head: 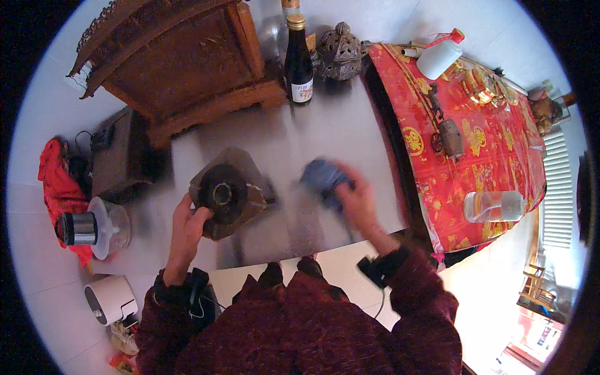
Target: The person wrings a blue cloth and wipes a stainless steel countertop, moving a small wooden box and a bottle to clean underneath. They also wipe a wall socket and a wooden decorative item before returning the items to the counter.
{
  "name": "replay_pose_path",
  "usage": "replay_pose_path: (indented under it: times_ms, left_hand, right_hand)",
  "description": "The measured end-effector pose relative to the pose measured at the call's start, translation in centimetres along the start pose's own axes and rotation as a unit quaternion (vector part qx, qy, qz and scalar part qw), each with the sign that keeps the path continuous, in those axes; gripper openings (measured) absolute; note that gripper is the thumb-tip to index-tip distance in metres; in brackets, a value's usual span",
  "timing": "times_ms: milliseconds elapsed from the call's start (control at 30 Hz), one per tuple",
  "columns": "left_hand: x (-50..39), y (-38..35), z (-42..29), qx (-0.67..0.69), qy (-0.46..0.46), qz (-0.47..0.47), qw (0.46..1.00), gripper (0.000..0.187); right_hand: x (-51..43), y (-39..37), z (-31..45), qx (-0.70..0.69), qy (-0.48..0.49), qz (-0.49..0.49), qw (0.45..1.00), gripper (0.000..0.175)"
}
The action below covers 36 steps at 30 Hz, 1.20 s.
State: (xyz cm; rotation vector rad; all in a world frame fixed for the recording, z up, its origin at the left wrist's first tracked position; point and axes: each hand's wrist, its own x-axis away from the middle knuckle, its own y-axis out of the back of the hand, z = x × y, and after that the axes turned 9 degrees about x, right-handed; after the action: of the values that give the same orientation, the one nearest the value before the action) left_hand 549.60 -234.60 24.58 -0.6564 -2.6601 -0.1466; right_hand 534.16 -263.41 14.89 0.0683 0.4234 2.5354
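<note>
My left hand (pixel 190 225) grips the near left edge of a dark brown angular vessel (pixel 251 187). Its round black face, with a raised ring around a central hole, is turned up toward me. In my right hand (pixel 357 199) is a bunched blue-grey cloth (pixel 323 178), blurred and apart from the vessel. Both hands are over a shiny grey tabletop (pixel 300 225). Whether the vessel touches the tabletop is hard to tell.
At the back stand a carved wooden cabinet (pixel 183 61), a dark glass bottle (pixel 298 65) and an ornate metal censer (pixel 340 54). A red-clothed table (pixel 440 197) on the right bears a clear bottle (pixel 492 206) and a small cart figurine (pixel 451 136). A food chopper (pixel 112 227) is at left.
</note>
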Motion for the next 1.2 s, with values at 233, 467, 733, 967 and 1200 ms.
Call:
replay_pose_path:
  times_ms: [233, 467, 733, 967, 1200]
  left_hand:
    - [0.3, 0.3, 1.1, -0.01, -0.009, -0.024, 1.0, 0.044]
    - [-0.8, -0.2, 2.5, -0.012, 0.003, -0.019, 1.0, 0.045]
    - [-0.8, -0.5, 1.3, 0.01, 0.001, -0.011, 1.0, 0.047]
    - [-1.8, -1.8, -1.4, -0.053, -0.021, 0.036, 0.998, 0.044]
    - [-5.2, -5.4, -4.9, -0.108, -0.022, 0.116, 0.987, 0.038]
  right_hand:
    - [-11.5, 5.2, -6.7, 0.579, 0.048, -0.116, 0.806, 0.056]
    - [-6.2, -2.7, -2.2, 0.413, 0.287, 0.06, 0.862, 0.052]
    - [-9.3, -1.3, -2.2, 0.252, 0.212, 0.047, 0.943, 0.045]
    - [-14.0, -5.6, -2.0, 0.534, 0.082, -0.015, 0.841, 0.053]
    - [-2.3, -2.4, -1.3, 0.327, 0.234, 0.187, 0.896, 0.042]
